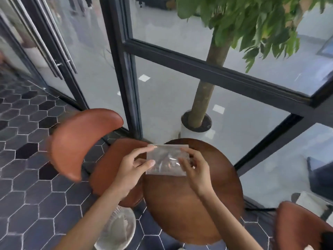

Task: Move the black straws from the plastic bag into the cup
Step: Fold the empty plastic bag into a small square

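Note:
A clear plastic bag [166, 159] is held up over the far part of a round brown wooden table [191, 204]. My left hand [134, 164] pinches the bag's left edge between thumb and fingers. Its right edge is held by the fingers of my right hand [195, 167]. The image is blurred, and I cannot make out black straws inside the bag. No cup shows in view.
A brown chair [79, 141] stands left of the table, another [302, 226] at the bottom right. A white fan [117, 230] sits on the hexagon-tiled floor. A potted tree [200, 109] and glass walls with dark frames stand behind the table.

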